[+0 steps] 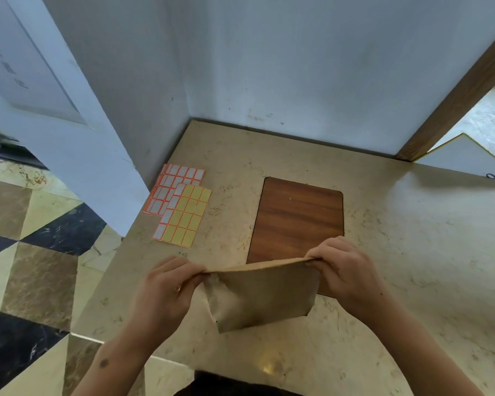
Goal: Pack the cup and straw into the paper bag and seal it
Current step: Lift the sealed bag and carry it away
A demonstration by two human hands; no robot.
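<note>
cup and straw are out of sight — whether they sit inside the one paper bag (262, 295) can't be told. left hand (166, 290) and right hand (345, 274) each pinch a top corner, holding it above the near counter (397, 252). two label sheets (180, 204) lie far left, one wooden board (297, 218) beyond.

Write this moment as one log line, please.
left hand: pinches bag top | right hand: pinches bag top | paper bag: held up

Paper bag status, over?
Left hand and right hand pinch brown paper bag top corners. Bag raised above beige marble counter. Cup, straw unseen.
</note>
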